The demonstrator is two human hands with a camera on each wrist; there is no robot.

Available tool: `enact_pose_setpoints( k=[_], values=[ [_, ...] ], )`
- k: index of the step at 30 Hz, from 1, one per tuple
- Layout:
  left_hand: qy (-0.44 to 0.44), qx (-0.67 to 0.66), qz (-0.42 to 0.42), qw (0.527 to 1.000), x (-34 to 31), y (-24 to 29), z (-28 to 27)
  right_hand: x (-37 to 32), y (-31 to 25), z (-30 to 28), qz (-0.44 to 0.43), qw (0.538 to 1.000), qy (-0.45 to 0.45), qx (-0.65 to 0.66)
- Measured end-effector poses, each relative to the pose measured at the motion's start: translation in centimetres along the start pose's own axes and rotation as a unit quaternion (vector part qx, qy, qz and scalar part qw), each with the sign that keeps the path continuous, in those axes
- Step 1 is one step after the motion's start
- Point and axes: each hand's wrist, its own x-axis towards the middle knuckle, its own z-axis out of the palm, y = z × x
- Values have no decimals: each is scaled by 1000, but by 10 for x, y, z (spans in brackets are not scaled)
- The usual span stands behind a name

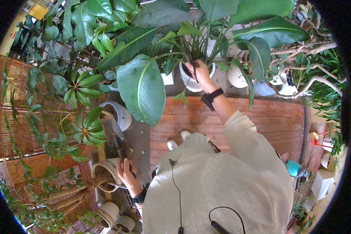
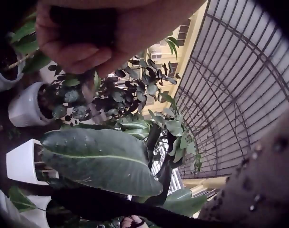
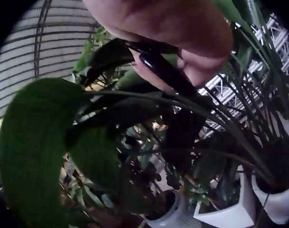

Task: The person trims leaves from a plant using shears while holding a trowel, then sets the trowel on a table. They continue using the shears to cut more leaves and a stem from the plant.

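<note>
In the head view, my left hand point(image 1: 128, 176) grips the handle of a hand trowel point(image 1: 114, 134). Its dirty blade points away from me, beside a white pot point(image 1: 123, 117). In the left wrist view, curled fingers wrap a dark handle point(image 2: 85, 23). My right hand point(image 1: 201, 74) is over a round white pot point(image 1: 193, 85), close to the stems of a large broad-leaved plant point(image 1: 141, 87). It holds a tool with a glossy black handle point(image 3: 166, 71); I cannot tell its kind. Leaves and fingers hide part of it.
Wooden decking point(image 1: 277, 121) lies below my right arm. A beige pot point(image 1: 105, 175) with a thick trunk stands near my left hand. Crooked branches point(image 1: 314, 82) reach in at the right. A bamboo screen point(image 1: 7, 121) lines the left side.
</note>
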Motion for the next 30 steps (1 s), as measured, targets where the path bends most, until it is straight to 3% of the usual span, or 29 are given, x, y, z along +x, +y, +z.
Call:
enact_pose_setpoints(
  k=[1, 2, 3, 5, 6, 7, 15, 18, 22, 24, 25, 27, 30],
  values=[
    [2, -2, 2, 1000, -5, 2, 3, 20, 19, -1, -29, 998, 10, -51],
    [11, -10, -5, 1000, -11, 6, 5, 41, 42, -1, -102, 973, 65, -199],
    [20, -19, -13, 1000, -15, 8, 6, 53, 42, 0, -102, 973, 63, -197],
    [9, -13, -22, 1000, -14, 4, -1, 67, 47, 2, -187, 910, 124, -348],
    [-5, -7, -34, 999, -14, 1, -5, 65, 35, 4, -133, 921, 111, -349],
    [-4, -7, -33, 999, -13, -2, -7, 63, 30, 7, -132, 921, 111, -348],
    [9, 2, -21, 1000, -22, -2, -3, 21, 29, 0, -267, 865, 258, -336],
    [32, 12, -23, 999, -24, 4, 9, 5, 34, -12, -286, 856, 268, -337],
    [-6, 1, -26, 1000, -16, -2, 9, -2, 37, -25, -255, 865, 251, -351],
    [-13, 39, 59, 997, -18, 3, 13, -6, 36, -30, -247, 863, 257, -358],
    [-16, 42, 61, 997, -20, 9, 18, -8, 34, -31, -241, 862, 258, -365],
    [69, 69, 195, 976, -30, 28, 26, -9, 33, -35, -234, 865, 257, -363],
    [38, 61, 224, 972, -33, 53, 24, -10, 29, -37, -234, 868, 257, -355]
  ],
)
